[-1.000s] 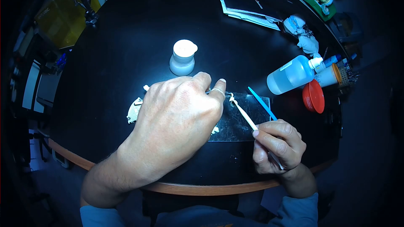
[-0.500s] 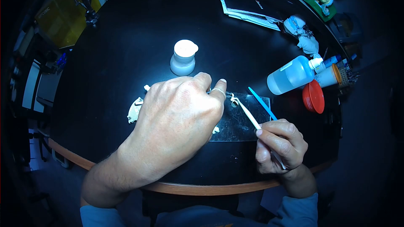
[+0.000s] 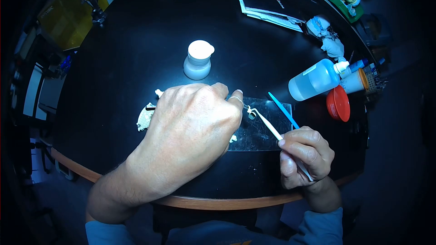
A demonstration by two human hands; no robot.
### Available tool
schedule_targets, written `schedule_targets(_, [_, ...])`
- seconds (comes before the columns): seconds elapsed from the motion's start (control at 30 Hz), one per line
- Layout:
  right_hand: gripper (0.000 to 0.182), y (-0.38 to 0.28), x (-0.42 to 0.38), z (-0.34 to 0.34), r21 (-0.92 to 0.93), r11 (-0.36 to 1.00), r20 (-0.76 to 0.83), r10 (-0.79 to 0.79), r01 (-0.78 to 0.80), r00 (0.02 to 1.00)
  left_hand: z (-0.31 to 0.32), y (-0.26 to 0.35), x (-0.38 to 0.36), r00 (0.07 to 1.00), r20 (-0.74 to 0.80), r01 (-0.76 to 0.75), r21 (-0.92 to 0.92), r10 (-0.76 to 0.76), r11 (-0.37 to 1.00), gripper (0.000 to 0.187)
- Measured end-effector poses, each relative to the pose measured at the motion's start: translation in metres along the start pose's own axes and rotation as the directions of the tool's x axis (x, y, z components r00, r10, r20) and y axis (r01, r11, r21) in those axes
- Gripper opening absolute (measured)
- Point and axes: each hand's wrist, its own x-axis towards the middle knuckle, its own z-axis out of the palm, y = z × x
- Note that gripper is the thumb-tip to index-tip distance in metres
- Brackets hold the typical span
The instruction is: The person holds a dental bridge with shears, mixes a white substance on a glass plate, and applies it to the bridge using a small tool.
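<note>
My left hand [image 3: 193,118] is closed with its back to the camera, fingers pinched; what they grip is mostly hidden, though a thin tip shows beyond the index finger. At that tip sits a small dark round piece [image 3: 251,115] with cream-coloured material on its upper edge. Between thumb and fingers, my right hand [image 3: 306,159] holds a slim white stick tool [image 3: 271,129], its bent end right at the cream material. Both hands are over a clear plate [image 3: 263,143]. A blue stick [image 3: 284,111] lies across the plate's right part.
A white pump bottle [image 3: 198,61] stands beyond my left hand. Right of the plate are a bottle of clear liquid [image 3: 313,81] and a red bowl [image 3: 338,103]. A perforated cream piece [image 3: 145,118] lies partly behind my left hand. Papers [image 3: 268,17] lie farther back.
The white tool's bent end has shifted slightly to the right of the dark round piece, and my right hand has moved a little right. The round piece has tilted, showing more of its side.
</note>
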Motion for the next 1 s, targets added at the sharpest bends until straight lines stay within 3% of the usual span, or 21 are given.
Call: schedule_targets(1.0, [0.018, 0.0003, 0.0002, 0.0021, 0.014, 1.000, 0.056, -0.020, 0.019, 0.998, -0.0003, 0.0007, -0.0009, 1.000, 0.029, -0.007, -0.003, 0.007, 1.000, 0.018])
